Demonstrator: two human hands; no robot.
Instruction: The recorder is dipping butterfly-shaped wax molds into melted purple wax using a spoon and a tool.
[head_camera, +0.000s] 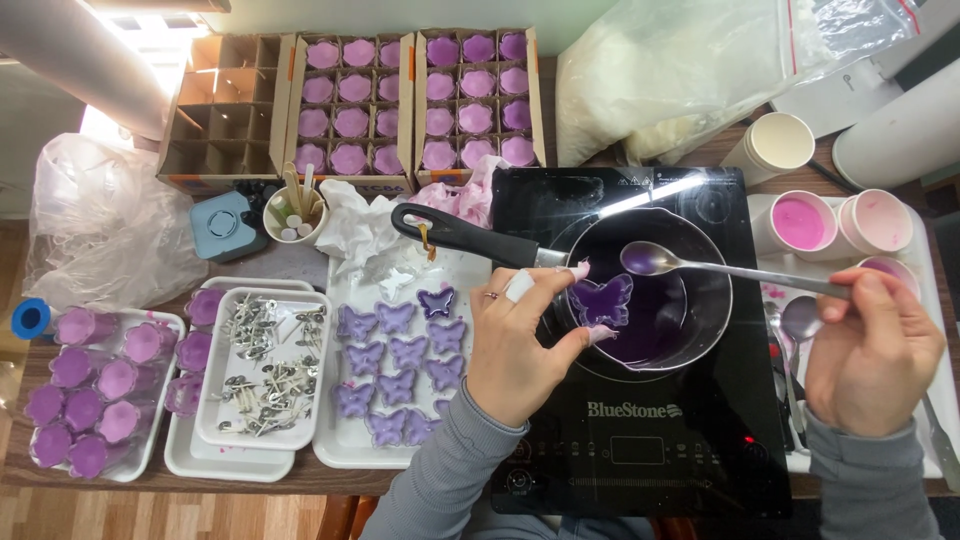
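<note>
My left hand (520, 345) pinches a clear butterfly-shaped mould (601, 301) of purple wax over a small black-handled pan (690, 330) of dark purple liquid. The pan sits on a black induction hob (640, 440). My right hand (872, 350) holds a long metal spoon (655, 260) by its handle, with the bowl hovering over the pan just right of the mould. To the left, a white tray (340, 450) carries several purple butterfly moulds (395, 360).
A tray of metal wick tabs (262, 370) and a tray of purple flower candles (90, 390) lie at left. Cardboard boxes of pink candles (415, 100) stand behind. Cups of pink wax (800, 222), a bag of white wax flakes (680, 70) and a second spoon (800, 320) are at right.
</note>
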